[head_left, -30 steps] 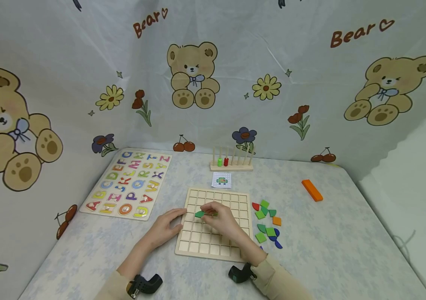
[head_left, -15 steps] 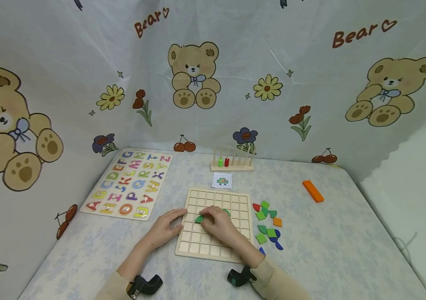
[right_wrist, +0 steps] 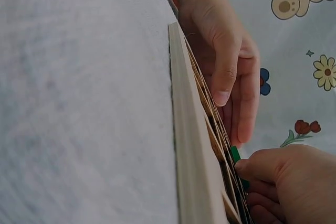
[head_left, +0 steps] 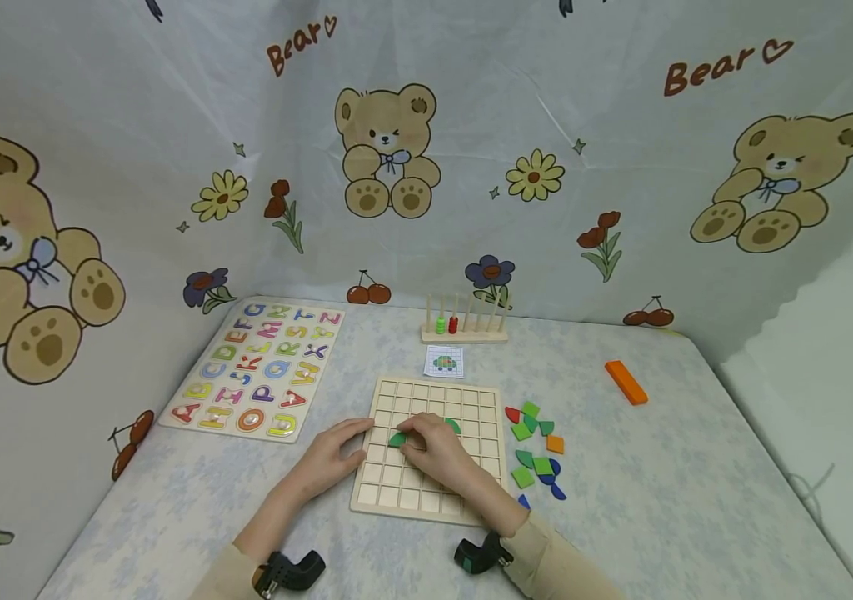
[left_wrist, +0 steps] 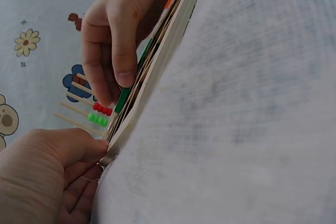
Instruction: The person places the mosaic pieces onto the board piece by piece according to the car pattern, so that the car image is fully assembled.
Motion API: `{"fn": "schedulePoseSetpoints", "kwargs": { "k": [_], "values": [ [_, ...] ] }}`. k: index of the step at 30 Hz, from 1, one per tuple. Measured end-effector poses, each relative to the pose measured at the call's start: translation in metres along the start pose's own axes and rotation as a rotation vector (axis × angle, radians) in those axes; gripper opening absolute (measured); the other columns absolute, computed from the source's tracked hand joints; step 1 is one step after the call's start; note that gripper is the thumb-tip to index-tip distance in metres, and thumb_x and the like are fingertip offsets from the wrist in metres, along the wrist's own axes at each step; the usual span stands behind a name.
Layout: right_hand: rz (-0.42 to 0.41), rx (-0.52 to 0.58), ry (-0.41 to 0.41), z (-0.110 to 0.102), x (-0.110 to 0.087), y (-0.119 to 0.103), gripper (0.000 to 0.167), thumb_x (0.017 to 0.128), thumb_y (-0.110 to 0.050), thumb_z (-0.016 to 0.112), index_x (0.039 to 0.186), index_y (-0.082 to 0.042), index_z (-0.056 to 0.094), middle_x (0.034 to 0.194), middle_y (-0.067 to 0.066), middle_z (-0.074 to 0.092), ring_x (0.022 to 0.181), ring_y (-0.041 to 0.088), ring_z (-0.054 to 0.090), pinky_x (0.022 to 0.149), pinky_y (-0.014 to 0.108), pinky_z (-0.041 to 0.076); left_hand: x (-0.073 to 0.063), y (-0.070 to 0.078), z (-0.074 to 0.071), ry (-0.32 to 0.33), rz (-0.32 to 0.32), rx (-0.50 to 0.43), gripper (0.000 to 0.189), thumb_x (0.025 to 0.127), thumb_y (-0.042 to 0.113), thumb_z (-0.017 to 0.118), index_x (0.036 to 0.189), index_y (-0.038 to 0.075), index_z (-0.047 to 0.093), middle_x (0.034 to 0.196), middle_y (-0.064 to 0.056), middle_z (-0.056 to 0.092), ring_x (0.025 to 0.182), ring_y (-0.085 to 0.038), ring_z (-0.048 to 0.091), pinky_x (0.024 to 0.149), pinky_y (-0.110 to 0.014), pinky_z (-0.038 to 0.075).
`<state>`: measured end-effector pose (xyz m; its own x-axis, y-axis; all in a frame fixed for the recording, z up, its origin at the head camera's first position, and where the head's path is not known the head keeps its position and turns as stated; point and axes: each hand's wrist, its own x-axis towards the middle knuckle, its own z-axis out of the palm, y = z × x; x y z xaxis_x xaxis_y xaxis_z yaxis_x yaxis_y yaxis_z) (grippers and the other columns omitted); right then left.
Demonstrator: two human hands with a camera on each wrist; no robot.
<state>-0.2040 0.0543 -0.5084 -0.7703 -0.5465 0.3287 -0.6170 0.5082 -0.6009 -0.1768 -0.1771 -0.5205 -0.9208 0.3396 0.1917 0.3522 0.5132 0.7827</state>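
Observation:
A square wooden grid board (head_left: 410, 493) lies on the table in front of me. My left hand (head_left: 327, 458) rests against its left edge, thumb and fingers spread along the side. Over the board, my right hand (head_left: 437, 452) pinches a green quarter-circle piece (head_left: 396, 440) at a cell left of centre. The right wrist view has the thumb against this green piece (right_wrist: 235, 153), low on the grid. Partly behind the right hand, another green piece (head_left: 454, 426) sits on the board. Whether the pinched piece is fully inside its cell cannot be told.
Loose green, red, orange and blue pieces (head_left: 522, 477) lie right of the board. Behind it are a pattern card (head_left: 444, 362) and a peg stand (head_left: 464, 336) with green and red beads. An alphabet board (head_left: 235, 425) lies left; an orange bar (head_left: 626, 382) lies far right.
My right hand has carried the green piece slightly down and toward me onto the grid, uncovering the other green piece behind it. The left hand has stayed at the board's edge.

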Motion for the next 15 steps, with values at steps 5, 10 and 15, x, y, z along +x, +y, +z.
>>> {"fn": "schedulePoseSetpoints", "kwargs": {
  "k": [5,10,15],
  "values": [
    [-0.011,-0.016,0.01,0.0005,0.0004,0.0004,0.025,0.085,-0.009,0.069,0.109,-0.006,0.066,0.105,0.003,0.064,0.096,0.014,0.056,0.08,0.028,0.049,0.0004,-0.0011,0.0011,0.001,0.001,0.004,0.048,0.089,0.01,0.065,0.135,0.007,0.052,0.136,-0.007,0.05,0.129,-0.027,0.041,0.104,-0.046,0.035],
    [-0.019,-0.022,0.011,0.0002,0.001,0.0004,0.025,0.085,-0.008,0.07,0.109,-0.005,0.066,0.105,0.003,0.064,0.095,0.014,0.056,0.079,0.027,0.049,0.0003,-0.0023,0.0015,-0.001,0.004,0.011,0.048,0.09,0.01,0.065,0.136,0.007,0.052,0.137,-0.007,0.049,0.129,-0.027,0.041,0.104,-0.047,0.035],
    [-0.028,-0.021,0.01,-0.0011,0.0013,-0.001,0.025,0.085,-0.008,0.069,0.109,-0.004,0.066,0.105,0.004,0.064,0.091,0.013,0.054,0.075,0.026,0.048,0.0004,-0.0021,0.001,-0.005,0.002,0.005,0.048,0.089,0.009,0.065,0.136,0.006,0.051,0.136,-0.007,0.049,0.129,-0.027,0.041,0.104,-0.047,0.035]
  ]
}}
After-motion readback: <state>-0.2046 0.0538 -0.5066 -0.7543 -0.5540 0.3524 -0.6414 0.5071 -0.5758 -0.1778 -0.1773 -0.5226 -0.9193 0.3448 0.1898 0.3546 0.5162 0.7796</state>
